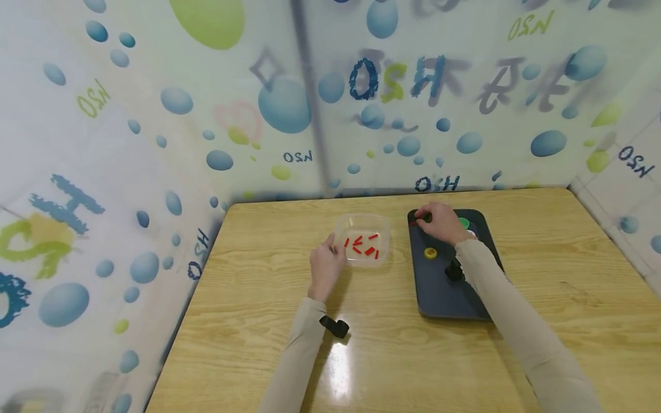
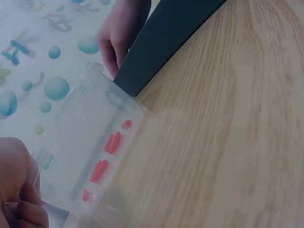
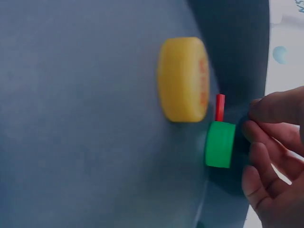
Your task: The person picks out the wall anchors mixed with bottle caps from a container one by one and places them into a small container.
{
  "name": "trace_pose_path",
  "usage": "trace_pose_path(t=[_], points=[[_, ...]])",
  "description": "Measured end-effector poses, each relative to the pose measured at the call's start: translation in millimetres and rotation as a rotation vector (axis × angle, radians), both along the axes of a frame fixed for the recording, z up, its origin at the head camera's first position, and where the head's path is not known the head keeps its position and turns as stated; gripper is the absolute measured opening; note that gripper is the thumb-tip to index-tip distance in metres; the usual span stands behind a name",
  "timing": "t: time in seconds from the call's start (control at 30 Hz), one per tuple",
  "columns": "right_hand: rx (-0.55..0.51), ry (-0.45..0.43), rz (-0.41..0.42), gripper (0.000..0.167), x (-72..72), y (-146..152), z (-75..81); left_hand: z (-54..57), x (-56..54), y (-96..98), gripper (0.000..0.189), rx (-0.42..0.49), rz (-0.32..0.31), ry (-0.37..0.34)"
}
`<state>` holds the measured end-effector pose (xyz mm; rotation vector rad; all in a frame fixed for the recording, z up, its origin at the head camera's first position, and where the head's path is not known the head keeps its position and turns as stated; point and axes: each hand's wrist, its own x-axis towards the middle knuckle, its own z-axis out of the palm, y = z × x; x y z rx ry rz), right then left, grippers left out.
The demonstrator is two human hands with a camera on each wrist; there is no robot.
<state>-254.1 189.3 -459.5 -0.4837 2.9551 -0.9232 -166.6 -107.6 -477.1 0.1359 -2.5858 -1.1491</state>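
Note:
My left hand (image 1: pixel 326 265) grips the near left side of a clear plastic container (image 1: pixel 388 232), seen from the side in the left wrist view. Several short red sticks (image 1: pixel 358 241) lie inside it. My right hand (image 1: pixel 443 222) is at the far left corner of a dark tray (image 1: pixel 428 292). Its thumb and fingertips come close together beside a green cap (image 3: pixel 220 145) and a red stick (image 3: pixel 220 108) on the tray. A dark patch shows by the fingertips; I cannot tell whether they pinch anything. A yellow cap (image 1: pixel 430 253) stands nearer on the tray.
Another green cap (image 1: pixel 463 222) is on the tray beyond the right wrist, partly hidden by the hand. Black wrist cameras (image 1: pixel 335 327) sit on both sleeves. The wooden table (image 1: pixel 248 275) ends at a patterned wall covering (image 1: pixel 320 160).

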Motion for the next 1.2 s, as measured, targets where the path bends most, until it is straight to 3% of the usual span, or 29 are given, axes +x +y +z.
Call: trace_pose_path(t=[0.53, 0.97, 1.2], points=[[0.079, -0.037, 0.007, 0.029, -3.8, -2.9, -7.4, 2.6, -1.5, 0.1, 0.048, 0.019, -0.017, 0.042], [0.130, -0.067, 0.011, 0.021, -1.7, -5.3, -8.0, 1.1, 0.3, -0.4, 0.049, 0.023, 0.003, 0.014], [0.241, -0.041, 0.039, 0.017, 0.3, -9.0, -9.5, -0.5, -0.5, -0.2, 0.047, 0.004, -0.011, 0.052]])
